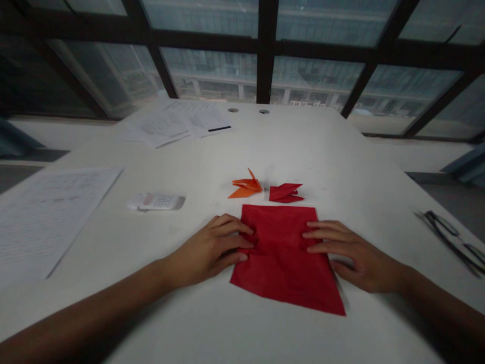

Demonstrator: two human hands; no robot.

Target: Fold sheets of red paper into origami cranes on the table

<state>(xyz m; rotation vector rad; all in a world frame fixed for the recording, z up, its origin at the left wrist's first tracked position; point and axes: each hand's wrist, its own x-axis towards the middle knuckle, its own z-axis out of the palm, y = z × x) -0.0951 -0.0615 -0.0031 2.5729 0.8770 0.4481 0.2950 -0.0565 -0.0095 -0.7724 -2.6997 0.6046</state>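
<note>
A sheet of red paper (282,258), lightly creased, lies on the white table in front of me. On its left edge rest the fingertips of my left hand (212,247), fingers stretched out and slightly bent. My right hand (352,253) lies with spread fingers over the right edge, its thumb low beside the paper. Just beyond the sheet sit two folded paper figures: an orange one (246,187) with a raised point, and a red one (286,192) to its right.
Left of the paper lies a white bottle-like item (157,201). Printed sheets (53,212) cover the table's left side, with more papers (178,121) at the back. Black-framed glasses (450,237) lie at the far right. Windows with dark frames (265,65) stand behind the table (310,146).
</note>
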